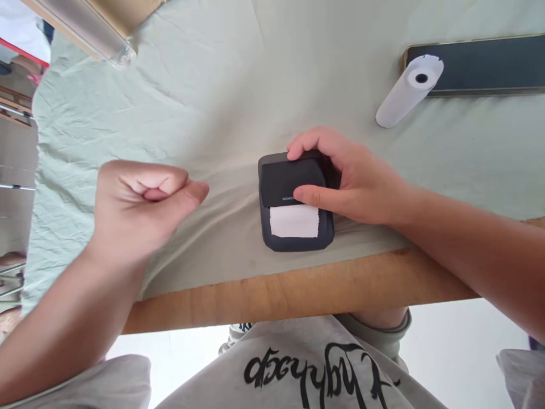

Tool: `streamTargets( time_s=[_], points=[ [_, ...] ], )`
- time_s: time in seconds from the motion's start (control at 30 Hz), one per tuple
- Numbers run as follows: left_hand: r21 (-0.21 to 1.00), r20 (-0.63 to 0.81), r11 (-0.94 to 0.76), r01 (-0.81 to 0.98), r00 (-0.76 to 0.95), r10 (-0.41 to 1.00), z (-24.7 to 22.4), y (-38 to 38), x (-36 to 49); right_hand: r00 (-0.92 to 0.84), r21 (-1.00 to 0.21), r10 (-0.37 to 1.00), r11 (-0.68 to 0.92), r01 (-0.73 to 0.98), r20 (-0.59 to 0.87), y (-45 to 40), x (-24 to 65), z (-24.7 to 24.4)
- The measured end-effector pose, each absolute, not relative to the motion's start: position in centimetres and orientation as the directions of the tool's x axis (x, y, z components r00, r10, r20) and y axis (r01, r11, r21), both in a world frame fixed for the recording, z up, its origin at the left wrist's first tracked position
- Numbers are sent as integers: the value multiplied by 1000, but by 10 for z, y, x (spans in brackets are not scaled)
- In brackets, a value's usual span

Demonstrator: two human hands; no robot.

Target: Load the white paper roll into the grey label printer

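Observation:
A small black label printer (276,182) lies on the cloth near the table's front edge. A piece of white paper (293,221) with a torn edge sticks out of its slot. My right hand (344,176) grips the printer's right side, fingers at the back and thumb on the lid. To the left of the printer, apart from it, my left hand (147,204) is raised in a closed fist; whatever it may hold is hidden.
A white paper roll (400,99) stands at the upper right, beside a dark flat phone-like object (489,65). A clear plastic tube or case (97,34) lies at the upper left. The wooden table edge (272,292) runs along the front.

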State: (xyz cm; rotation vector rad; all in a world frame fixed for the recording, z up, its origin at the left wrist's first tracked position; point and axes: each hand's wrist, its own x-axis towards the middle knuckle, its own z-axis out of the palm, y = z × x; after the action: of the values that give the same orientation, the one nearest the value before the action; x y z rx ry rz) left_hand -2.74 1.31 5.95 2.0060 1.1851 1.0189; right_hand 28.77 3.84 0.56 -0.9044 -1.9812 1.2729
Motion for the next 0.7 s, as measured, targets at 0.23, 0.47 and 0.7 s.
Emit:
streamTargets(
  time_s=[0.23, 0.47, 0.7],
  points=[
    [866, -44, -130, 484, 333, 942, 80, 68, -35, -555, -855, 794, 448, 261, 247, 33, 287, -1],
    [806, -393, 79, 586, 431, 812, 61, 98, 5, -544, -803, 790, 504, 317, 282, 26, 286, -3],
    [873, -441, 204, 443, 537, 719, 38, 120, 19, -567, -791, 774, 522, 321, 281, 25, 287, 1]
  ],
)
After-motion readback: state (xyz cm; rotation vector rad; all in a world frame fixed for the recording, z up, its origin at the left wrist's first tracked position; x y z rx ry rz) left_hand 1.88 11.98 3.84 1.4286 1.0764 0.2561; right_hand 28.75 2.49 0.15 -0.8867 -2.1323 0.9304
